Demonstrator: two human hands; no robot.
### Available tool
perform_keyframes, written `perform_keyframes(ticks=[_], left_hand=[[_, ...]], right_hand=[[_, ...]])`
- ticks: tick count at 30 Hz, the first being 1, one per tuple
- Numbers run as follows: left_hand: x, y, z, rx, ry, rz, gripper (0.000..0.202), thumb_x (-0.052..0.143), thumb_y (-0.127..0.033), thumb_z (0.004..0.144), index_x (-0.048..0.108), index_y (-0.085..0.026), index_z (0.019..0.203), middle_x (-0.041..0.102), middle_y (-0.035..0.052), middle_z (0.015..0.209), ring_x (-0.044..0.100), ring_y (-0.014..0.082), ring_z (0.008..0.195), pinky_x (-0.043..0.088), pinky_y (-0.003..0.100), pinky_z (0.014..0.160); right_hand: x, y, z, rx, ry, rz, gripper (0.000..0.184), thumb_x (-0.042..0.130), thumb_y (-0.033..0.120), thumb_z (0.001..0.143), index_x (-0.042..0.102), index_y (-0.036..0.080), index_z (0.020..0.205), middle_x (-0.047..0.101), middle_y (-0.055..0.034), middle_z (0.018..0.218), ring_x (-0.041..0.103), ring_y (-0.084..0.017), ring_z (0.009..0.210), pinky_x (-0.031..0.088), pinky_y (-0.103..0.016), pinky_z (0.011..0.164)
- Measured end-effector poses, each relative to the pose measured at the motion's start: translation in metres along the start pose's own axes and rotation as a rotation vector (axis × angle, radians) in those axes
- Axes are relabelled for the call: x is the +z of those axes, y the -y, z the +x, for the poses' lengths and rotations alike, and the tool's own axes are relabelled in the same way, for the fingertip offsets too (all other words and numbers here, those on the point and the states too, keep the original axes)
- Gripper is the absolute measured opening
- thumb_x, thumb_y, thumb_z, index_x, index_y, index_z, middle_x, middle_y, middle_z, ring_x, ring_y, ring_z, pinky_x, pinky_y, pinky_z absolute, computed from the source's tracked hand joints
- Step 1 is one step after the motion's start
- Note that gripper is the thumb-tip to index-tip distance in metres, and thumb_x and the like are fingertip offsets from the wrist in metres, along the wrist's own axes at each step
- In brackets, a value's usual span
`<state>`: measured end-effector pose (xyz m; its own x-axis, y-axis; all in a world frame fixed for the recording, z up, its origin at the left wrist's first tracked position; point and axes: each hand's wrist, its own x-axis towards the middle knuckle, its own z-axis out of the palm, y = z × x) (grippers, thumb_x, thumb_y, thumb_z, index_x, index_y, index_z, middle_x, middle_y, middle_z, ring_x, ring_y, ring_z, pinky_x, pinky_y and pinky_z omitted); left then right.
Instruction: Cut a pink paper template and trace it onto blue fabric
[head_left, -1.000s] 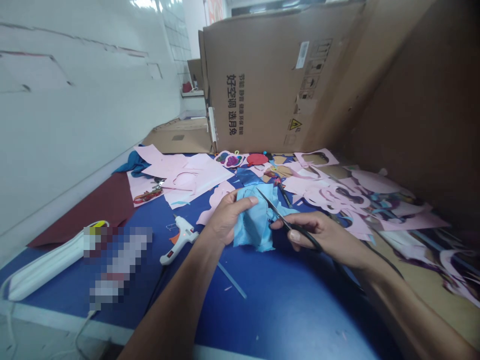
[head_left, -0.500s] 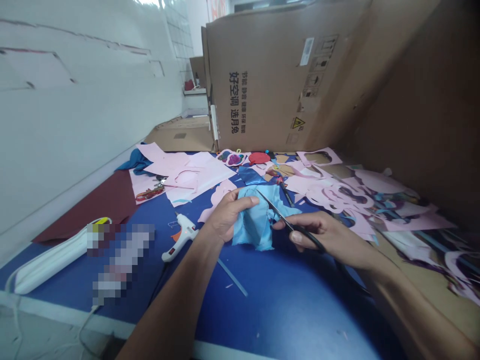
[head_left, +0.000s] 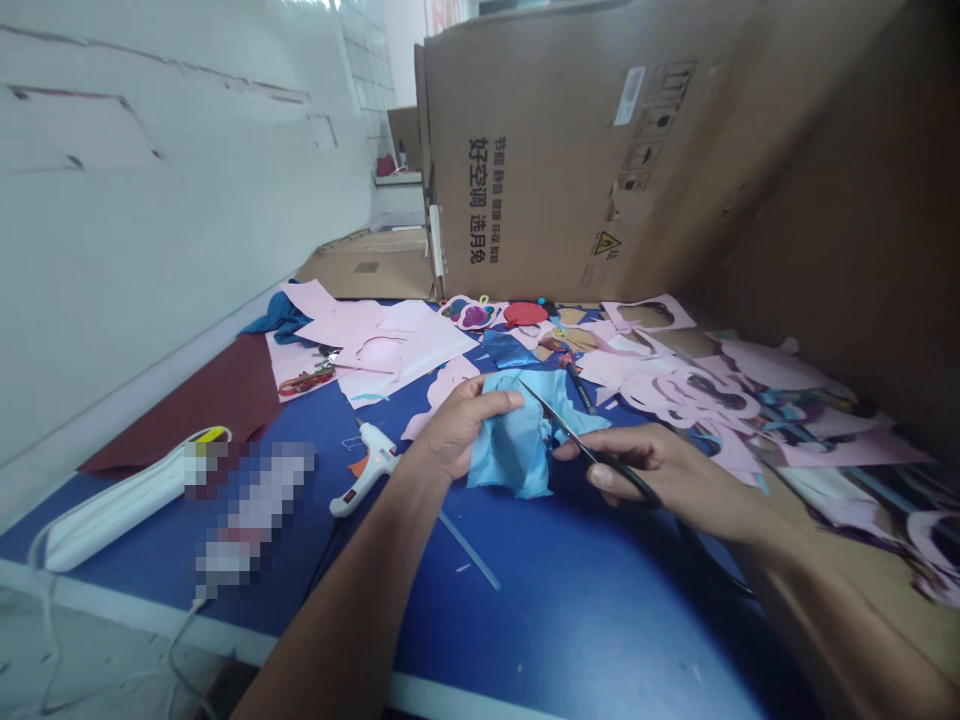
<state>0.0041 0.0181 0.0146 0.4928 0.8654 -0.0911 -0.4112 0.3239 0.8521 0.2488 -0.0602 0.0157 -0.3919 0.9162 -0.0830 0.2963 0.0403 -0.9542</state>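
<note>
My left hand point(head_left: 463, 425) pinches a light blue piece of fabric point(head_left: 517, 450) between thumb and fingers, over the middle of the blue table. In my right hand point(head_left: 645, 465) are black-handled scissors point(head_left: 581, 445), their blades pointing up and left across the upper part of the fabric. The blade tips lie close to my left thumb. One scissor handle loop is partly hidden by my right hand. Left of my left forearm lies a white glue gun point(head_left: 367, 468). A thin translucent glue stick point(head_left: 469, 550) rests on the table below the fabric.
Pink paper sheets point(head_left: 409, 335) lie at the back left, pink cut-outs and scraps point(head_left: 675, 390) at the right. Large cardboard boxes point(head_left: 540, 150) wall off the back and right. A white power strip point(head_left: 120, 515) and dark red sheet point(head_left: 187, 410) sit at the left.
The whole view has shifted slightly, so things appear a little farther right. Both hands keep their holds on the fabric and scissors, with little other visible movement.
</note>
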Motion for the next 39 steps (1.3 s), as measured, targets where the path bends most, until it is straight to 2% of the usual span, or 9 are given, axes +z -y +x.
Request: perform_keyframes(ticks=[39], left_hand=[[-0.0002, -0.0011, -0.0016, -0.017, 0.026, 0.025, 0.034, 0.096, -0.030, 0.060, 0.075, -0.014, 0.081, 0.072, 0.0029, 0.072, 0.067, 0.0160, 0.064, 0.059, 0.031, 0.069]], right_hand=[[-0.0018, -0.0001, -0.0025, 0.039, 0.018, -0.014, 0.066, 0.080, 0.074, 0.091, 0.088, 0.019, 0.125, 0.056, 0.0015, 0.068, 0.048, -0.014, 0.064, 0.041, -0.026, 0.059]])
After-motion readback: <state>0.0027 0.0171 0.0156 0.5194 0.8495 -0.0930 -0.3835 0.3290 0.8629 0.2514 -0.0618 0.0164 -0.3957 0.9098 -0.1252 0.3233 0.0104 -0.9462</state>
